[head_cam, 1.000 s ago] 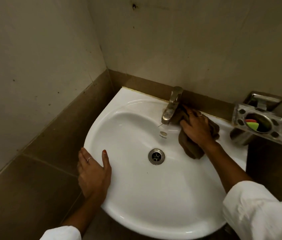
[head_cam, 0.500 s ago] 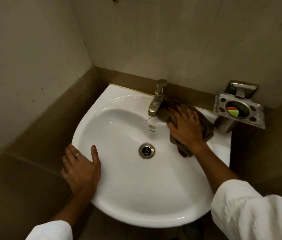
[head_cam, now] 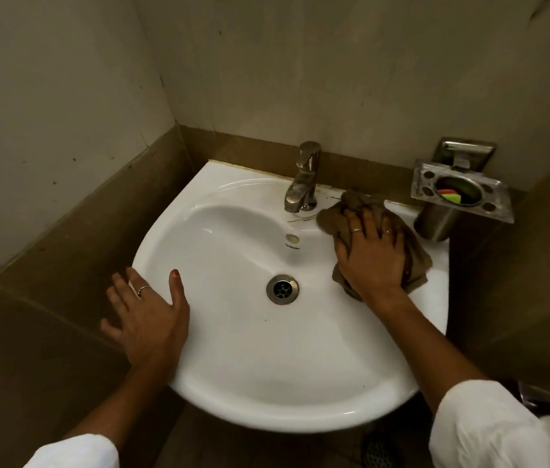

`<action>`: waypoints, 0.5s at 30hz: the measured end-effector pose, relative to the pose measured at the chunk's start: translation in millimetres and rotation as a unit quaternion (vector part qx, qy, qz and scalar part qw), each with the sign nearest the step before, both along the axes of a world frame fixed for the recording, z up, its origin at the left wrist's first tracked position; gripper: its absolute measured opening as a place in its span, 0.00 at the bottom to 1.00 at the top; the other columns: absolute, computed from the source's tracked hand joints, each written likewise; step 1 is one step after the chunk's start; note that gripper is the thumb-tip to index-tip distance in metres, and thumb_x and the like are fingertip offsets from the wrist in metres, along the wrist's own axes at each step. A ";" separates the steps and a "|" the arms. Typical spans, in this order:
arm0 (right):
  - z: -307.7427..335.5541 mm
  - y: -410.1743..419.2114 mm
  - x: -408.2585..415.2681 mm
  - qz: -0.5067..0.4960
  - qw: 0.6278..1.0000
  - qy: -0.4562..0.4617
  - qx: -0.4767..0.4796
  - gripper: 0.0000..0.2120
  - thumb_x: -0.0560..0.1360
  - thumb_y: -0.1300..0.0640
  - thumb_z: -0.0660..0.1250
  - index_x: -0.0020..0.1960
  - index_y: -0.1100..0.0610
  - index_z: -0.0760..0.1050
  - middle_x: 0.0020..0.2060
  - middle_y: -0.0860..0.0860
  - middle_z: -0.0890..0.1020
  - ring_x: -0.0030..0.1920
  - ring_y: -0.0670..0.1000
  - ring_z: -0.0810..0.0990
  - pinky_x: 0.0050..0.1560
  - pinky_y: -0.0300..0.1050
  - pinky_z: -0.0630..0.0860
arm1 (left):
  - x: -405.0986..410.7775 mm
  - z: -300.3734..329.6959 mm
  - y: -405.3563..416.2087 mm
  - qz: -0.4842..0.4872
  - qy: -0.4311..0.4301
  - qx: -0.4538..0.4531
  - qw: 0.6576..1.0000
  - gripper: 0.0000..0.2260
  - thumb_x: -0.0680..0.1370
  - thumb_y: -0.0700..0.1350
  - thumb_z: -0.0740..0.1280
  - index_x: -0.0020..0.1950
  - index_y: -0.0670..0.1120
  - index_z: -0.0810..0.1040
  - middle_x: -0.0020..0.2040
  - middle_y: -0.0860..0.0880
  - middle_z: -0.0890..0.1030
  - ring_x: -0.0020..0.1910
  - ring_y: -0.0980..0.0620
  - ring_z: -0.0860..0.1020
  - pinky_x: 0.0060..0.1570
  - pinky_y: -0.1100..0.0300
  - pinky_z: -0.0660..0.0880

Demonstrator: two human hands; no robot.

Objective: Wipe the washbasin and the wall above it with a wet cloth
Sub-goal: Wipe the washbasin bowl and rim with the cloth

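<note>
Right hand point(head_cam: 373, 255): fingers spread flat, pressing brown cloth point(head_cam: 356, 201) onto back-right ledge of washbasin point(head_cam: 233, 383), just right of tap point(head_cam: 304, 177). Left hand point(head_cam: 148, 315): fingers wide, resting on left rim, holding nothing.

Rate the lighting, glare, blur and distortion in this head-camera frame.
Head view: dim, warm light leaves the wall murky. Soft glare streaks sit on the washbasin rim and the faucet. The wide angle bows the wall corner. The left hand looks slightly smeared, and the brown cloth shows little detail.
</note>
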State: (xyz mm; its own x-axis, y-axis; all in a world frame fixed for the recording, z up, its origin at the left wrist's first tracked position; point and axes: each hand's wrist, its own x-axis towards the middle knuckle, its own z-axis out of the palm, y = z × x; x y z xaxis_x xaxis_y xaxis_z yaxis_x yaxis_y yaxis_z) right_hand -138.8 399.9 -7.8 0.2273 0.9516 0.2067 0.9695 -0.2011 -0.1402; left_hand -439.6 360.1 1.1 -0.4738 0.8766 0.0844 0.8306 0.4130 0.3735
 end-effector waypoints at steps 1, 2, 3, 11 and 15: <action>1.8 3.0 1.7 0.010 1.000 -0.003 -0.009 0.29 0.78 0.41 0.47 0.73 0.53 0.65 0.72 0.58 0.67 0.70 0.65 0.65 0.69 0.65 0.60 | 0.5 0.1 -0.6 -0.023 0.014 0.003 1.000 0.34 0.79 0.64 0.47 0.79 0.46 0.48 0.80 0.45 0.50 0.79 0.46 0.49 0.72 0.37 0.46; 3.2 7.6 5.2 0.022 0.999 -0.003 -0.023 0.28 0.79 0.40 0.48 0.75 0.51 0.61 0.74 0.56 0.63 0.73 0.64 0.60 0.71 0.64 0.55 | 1.4 -0.2 -1.3 -0.050 0.028 0.008 0.998 0.33 0.79 0.63 0.47 0.79 0.46 0.49 0.80 0.46 0.49 0.79 0.48 0.48 0.72 0.37 0.45; 4.4 12.6 9.4 0.035 0.999 0.003 -0.040 0.27 0.80 0.40 0.49 0.76 0.49 0.57 0.76 0.54 0.59 0.75 0.62 0.55 0.73 0.63 0.51 | 1.9 0.1 -1.4 -0.073 0.036 0.014 0.997 0.33 0.79 0.63 0.47 0.79 0.47 0.49 0.80 0.47 0.49 0.79 0.49 0.48 0.73 0.38 0.45; 5.1 -6.7 11.9 -0.028 0.998 0.000 -0.061 0.28 0.81 0.42 0.49 0.78 0.48 0.47 0.78 0.54 0.49 0.75 0.66 0.48 0.72 0.68 0.47 | 3.3 -1.0 -6.0 -0.097 0.046 0.042 0.993 0.30 0.81 0.58 0.50 0.78 0.43 0.55 0.79 0.45 0.55 0.78 0.49 0.53 0.74 0.44 0.50; 2.6 -26.1 2.8 -0.098 0.994 0.016 -0.040 0.28 0.80 0.46 0.57 0.77 0.56 0.56 0.75 0.63 0.58 0.70 0.75 0.56 0.67 0.75 0.49 | 5.1 1.7 -10.3 -0.112 0.049 0.038 0.992 0.28 0.82 0.57 0.51 0.77 0.42 0.58 0.78 0.43 0.58 0.78 0.47 0.55 0.74 0.45 0.54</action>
